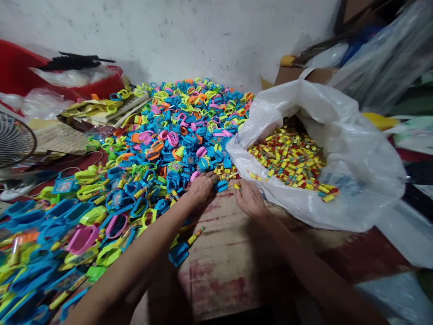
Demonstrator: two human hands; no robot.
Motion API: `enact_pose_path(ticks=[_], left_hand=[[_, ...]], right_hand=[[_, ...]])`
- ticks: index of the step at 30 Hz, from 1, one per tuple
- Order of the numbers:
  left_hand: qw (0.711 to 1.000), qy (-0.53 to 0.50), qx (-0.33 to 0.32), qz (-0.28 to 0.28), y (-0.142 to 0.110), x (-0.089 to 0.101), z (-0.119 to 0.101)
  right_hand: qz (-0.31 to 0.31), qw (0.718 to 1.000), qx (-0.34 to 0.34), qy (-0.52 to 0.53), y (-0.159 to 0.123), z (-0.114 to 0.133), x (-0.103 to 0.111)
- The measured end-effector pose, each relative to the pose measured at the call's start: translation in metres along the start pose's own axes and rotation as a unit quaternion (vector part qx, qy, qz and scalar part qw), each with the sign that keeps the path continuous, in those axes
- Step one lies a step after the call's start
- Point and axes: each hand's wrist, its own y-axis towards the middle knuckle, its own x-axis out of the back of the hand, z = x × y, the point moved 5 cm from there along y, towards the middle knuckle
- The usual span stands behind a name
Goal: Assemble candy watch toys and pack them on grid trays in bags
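Observation:
My left hand (pixel 202 187) lies at the edge of a big heap of plastic watch-shaped toys (pixel 189 131) in blue, yellow, pink and orange. Its fingers stretch toward a small cluster of yellow-and-red pieces (pixel 226 172), with the tips partly hidden. A blue toy piece (pixel 221 186) sits between the two hands. On the right, my right hand (pixel 249 198) has thumb and fingers closed on a small yellow piece (pixel 237 186). Nearer to me, a blue toy (pixel 179 253) lies beside a thin tube with a yellow end (pixel 196 235) on the worn board (pixel 216 266).
A white plastic sack (pixel 358 158) stands open at the right, holding many small yellow-and-red pieces (pixel 287 153). At the left are a fan (pixel 15 142), a red tub (pixel 111 83) and flattened sacks (pixel 91 110). A pale wall (pixel 203 40) rises behind the heap.

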Motion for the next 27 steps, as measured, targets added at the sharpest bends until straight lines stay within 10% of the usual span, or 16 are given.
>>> enact_pose_path(ticks=[8,15,27], left_hand=[[0.989,-0.113,0.061,-0.079,-0.062,0.042,-0.007],[0.926,-0.346,0.063,-0.133,-0.133,0.080,-0.042],[0.795,-0.579,0.159,0.089,-0.156,0.047,-0.058]], right_hand=[[-0.023,0.940,0.030,0.338,-0.032,0.051,0.029],[-0.007,0.912,0.106,0.396,-0.063,0.098,0.056],[0.009,0.883,0.251,0.397,-0.077,0.099,0.074]])
